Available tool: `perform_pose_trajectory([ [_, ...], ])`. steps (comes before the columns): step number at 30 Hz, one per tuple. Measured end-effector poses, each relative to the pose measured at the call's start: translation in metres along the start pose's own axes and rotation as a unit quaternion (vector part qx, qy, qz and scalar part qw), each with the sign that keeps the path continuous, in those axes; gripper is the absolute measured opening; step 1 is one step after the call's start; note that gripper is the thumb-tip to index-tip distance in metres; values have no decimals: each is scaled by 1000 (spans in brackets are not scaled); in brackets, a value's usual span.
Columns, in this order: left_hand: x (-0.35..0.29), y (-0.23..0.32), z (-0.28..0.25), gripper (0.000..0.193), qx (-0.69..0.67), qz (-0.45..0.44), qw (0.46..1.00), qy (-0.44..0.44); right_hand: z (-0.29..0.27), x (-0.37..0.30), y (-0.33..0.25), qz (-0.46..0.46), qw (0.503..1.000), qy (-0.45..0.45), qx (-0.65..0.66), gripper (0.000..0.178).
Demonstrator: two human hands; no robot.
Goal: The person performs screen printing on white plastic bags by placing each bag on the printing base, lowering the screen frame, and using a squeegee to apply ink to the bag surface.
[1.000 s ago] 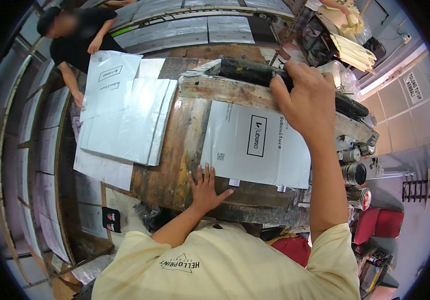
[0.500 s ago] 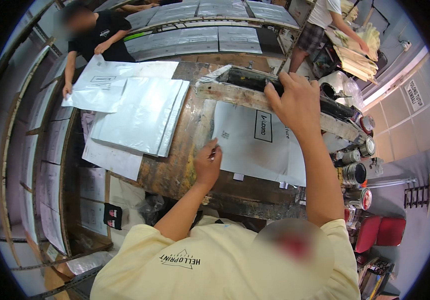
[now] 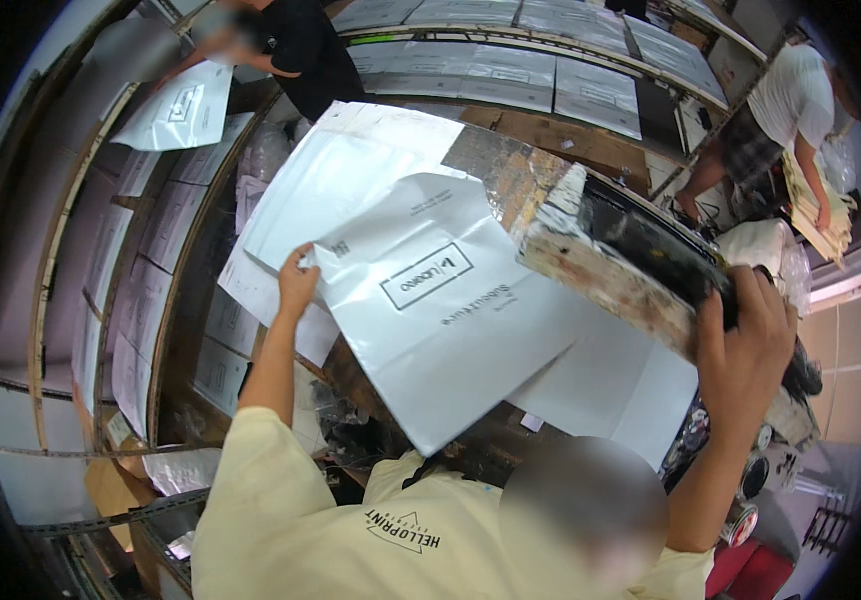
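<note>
My left hand (image 3: pixel 297 283) pinches the left edge of a white plastic bag (image 3: pixel 390 330) with black print, lifted and slanting across the table. Its upper left part hangs over a stack of white bags (image 3: pixel 315 190). My right hand (image 3: pixel 747 335) is closed round the right end of a paint-stained wooden screen-printing frame (image 3: pixel 610 270), which is raised at a tilt above the table. Dark ink smears the frame's inside. Below the frame and partly under the printed bag lies a plain white sheet (image 3: pixel 615 395).
A co-worker in a dark shirt (image 3: pixel 305 50) holds another printed bag (image 3: pixel 185 105) by the left rack (image 3: pixel 165 290). Racks of printed bags (image 3: pixel 510 75) stand behind the table (image 3: pixel 495 165). Another person (image 3: pixel 785 110) bends at the far right. Cans (image 3: pixel 752 475) stand near my right arm.
My left hand has pulled the printed bag up and leftward from below the frame. My right hand has shifted to the frame's right end. The co-worker has carried a bag to the rack.
</note>
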State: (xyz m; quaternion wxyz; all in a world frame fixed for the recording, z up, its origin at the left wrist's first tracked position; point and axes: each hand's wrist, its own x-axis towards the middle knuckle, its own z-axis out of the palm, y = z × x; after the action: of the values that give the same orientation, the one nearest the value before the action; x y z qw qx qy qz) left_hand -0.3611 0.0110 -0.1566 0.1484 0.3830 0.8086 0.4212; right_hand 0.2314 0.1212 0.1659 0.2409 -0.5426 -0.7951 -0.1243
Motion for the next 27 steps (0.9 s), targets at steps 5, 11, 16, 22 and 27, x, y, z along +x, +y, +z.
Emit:
perform_pose_trajectory([
  [5, 102, -27, -32, 51, 182, 91, 976, 81, 4, 1, 4, -23, 1000, 1, -3, 33],
  [11, 160, 38, -1, 50, 492, -21, 791, 364, 3, -6, 16, -30, 1000, 1, -2, 42],
  [16, -37, 229, 65, 55, 42, 62, 982, -174, 2, -10, -3, 8, 1000, -3, 4, 42],
  [22, -249, 310, 65, 90, -623, -116, 672, -384, 37, -94, -6, -34, 997, -58, -31, 51],
  [27, -285, 205, 88, 104, -475, -322, 730, -370, 89, -191, -3, -98, 973, -208, 27, 30],
])
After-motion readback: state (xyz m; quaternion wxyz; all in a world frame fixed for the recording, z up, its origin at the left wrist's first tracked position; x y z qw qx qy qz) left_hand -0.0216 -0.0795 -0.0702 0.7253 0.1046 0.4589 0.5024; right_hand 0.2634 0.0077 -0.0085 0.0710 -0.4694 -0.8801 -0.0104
